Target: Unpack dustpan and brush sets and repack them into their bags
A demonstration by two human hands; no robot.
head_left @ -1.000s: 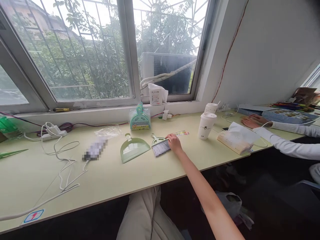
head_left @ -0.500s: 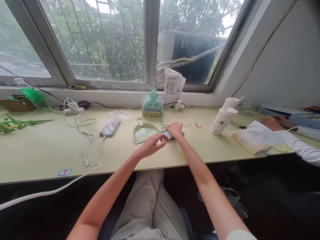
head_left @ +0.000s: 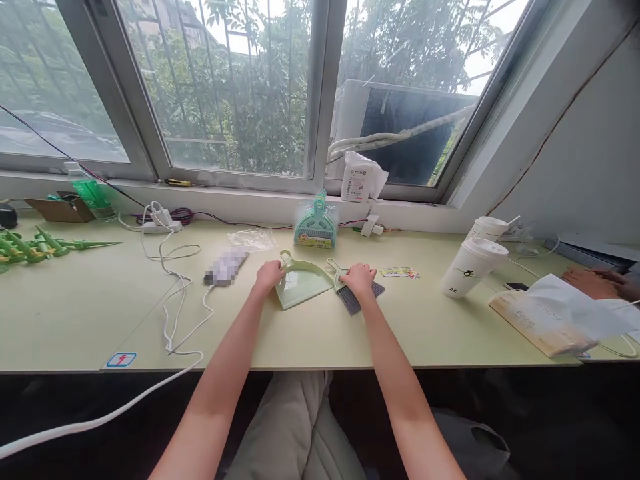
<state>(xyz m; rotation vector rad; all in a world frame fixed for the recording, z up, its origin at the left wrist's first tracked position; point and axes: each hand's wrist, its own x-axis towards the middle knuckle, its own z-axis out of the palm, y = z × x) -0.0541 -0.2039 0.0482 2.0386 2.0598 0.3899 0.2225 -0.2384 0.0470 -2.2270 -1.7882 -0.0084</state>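
Note:
A light green dustpan [head_left: 303, 284] lies on the pale green table, its looped handle toward the window. My left hand [head_left: 270, 276] is closed on its left edge near the handle. Right of the dustpan is a small brush [head_left: 352, 300] with a green looped handle and grey bristles, lying flat. My right hand [head_left: 359, 277] is closed over the brush's body, fingers wrapped on its upper side. The brush's handle end nearly meets the dustpan's right corner. A colourful label strip [head_left: 399, 273] lies just right of my right hand.
Packaged green dustpan sets [head_left: 317, 223] stand by the window. A phone-like device [head_left: 227, 267] with a white cable [head_left: 173, 313] lies at left. White cups [head_left: 473, 267] and a tissue pack [head_left: 537, 317] are at right, near another person's hands [head_left: 590, 283].
My left hand has moved left from beside the brush and taken the dustpan's left edge. My right hand stays on the brush, whose bristles now show more. The view has shifted slightly.

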